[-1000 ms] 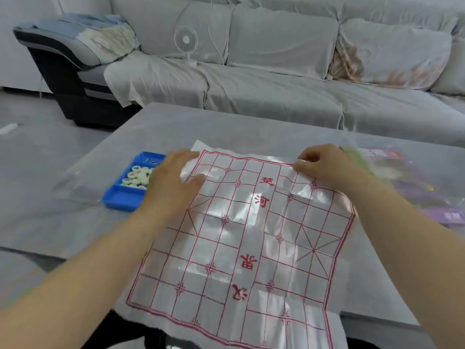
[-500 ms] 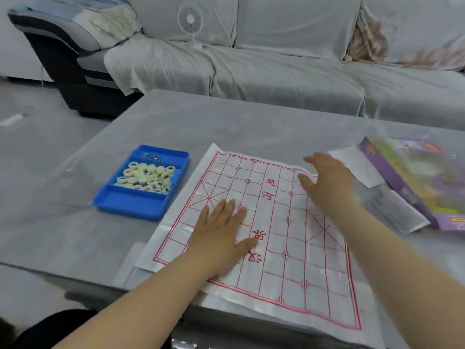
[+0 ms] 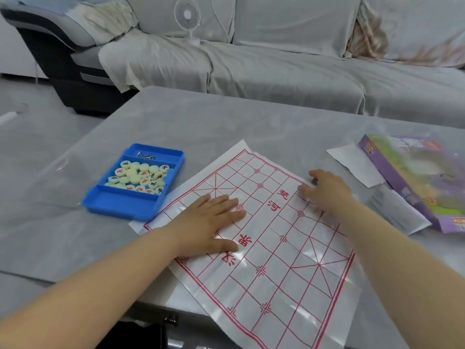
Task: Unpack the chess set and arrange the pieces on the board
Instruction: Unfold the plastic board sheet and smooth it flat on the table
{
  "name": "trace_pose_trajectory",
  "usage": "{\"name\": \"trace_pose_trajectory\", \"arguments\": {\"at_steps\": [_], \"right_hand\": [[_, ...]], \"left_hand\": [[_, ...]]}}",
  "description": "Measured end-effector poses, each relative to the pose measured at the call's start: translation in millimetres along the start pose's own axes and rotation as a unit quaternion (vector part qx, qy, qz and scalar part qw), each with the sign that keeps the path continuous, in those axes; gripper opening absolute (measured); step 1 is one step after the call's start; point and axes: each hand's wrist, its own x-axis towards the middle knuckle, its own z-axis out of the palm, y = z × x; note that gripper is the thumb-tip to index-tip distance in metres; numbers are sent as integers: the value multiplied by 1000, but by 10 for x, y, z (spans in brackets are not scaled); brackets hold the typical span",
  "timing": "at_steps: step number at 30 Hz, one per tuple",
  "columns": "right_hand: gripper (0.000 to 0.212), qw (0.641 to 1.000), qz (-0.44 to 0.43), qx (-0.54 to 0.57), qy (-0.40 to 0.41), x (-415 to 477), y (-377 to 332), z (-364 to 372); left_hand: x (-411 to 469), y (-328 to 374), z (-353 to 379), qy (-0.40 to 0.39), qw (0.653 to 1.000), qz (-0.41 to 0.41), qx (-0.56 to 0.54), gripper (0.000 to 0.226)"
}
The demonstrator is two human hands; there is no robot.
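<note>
A glossy plastic chess board sheet [image 3: 276,273] with a red grid and red characters lies flat on the grey table, its near corner hanging over the table's front edge. My left hand [image 3: 208,222] presses flat on its left half, fingers straight. My right hand [image 3: 324,190] rests on the sheet's far right part, fingers spread and slightly bent. Left of the sheet stands a blue tray [image 3: 120,202] whose middle compartment holds several pale round chess pieces [image 3: 139,177] with red and black characters. No pieces are on the board.
A purple game box [image 3: 422,182] lies at the table's right edge, with a white paper [image 3: 352,162] and a clear plastic bag [image 3: 395,210] beside it. A small metal item [image 3: 145,155] sits in the tray's far compartment. A grey sofa [image 3: 276,66] with a small fan [image 3: 187,16] stands behind the table.
The sheet was held up by its far corners, then laid flat. Both hands moved onto it and now press it down; the left slid further left over the sheet.
</note>
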Motion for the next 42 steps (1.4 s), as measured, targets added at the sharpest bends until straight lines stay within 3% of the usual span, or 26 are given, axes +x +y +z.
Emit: {"name": "trace_pose_trajectory", "arguments": {"at_steps": [4, 7, 9, 12, 14, 20, 23, 26, 30, 34, 38, 42], "right_hand": [[43, 999, 9, -35, -4, 58, -35, 51], [35, 999, 12, 32, -11, 52, -14, 36], [27, 998, -1, 65, -13, 36, 4, 22], [9, 998, -3, 66, -19, -15, 23, 10], [22, 997, -2, 79, -22, -57, 38, 12], [22, 982, 22, 189, 16, -100, 135, -32], [21, 957, 78, 273, 64, -100, 195, -37], [33, 928, 128, 333, 105, -94, 242, 7], [42, 928, 133, 321, 135, -122, 143, 148], [25, 948, 91, 278, 124, -164, 1, 233], [6, 952, 69, 274, 120, -286, -74, 234], [17, 966, 48, 242, 79, -349, -126, 213]], "left_hand": [[-83, 33, -7, 74, 996, -41, -15, 71], [-238, -54, -44, 215, 964, -154, -18, 62], [-357, -183, -74, 264, 933, -244, 6, 57], [-475, -368, -84, 231, 908, -348, -10, 61], [-492, -421, -73, 199, 904, -377, -24, 59], [-553, -585, -93, 177, 902, -394, -13, 49], [-648, -706, -112, 180, 897, -403, -13, 47], [-734, -810, -132, 184, 889, -418, -7, 46], [-778, -897, -145, 172, 887, -429, -15, 47], [-776, -849, -143, 210, 876, -433, -24, 52], [-659, -608, -205, 277, 895, -348, -36, 47], [-374, -284, -226, 202, 945, -238, -97, 50]]}}
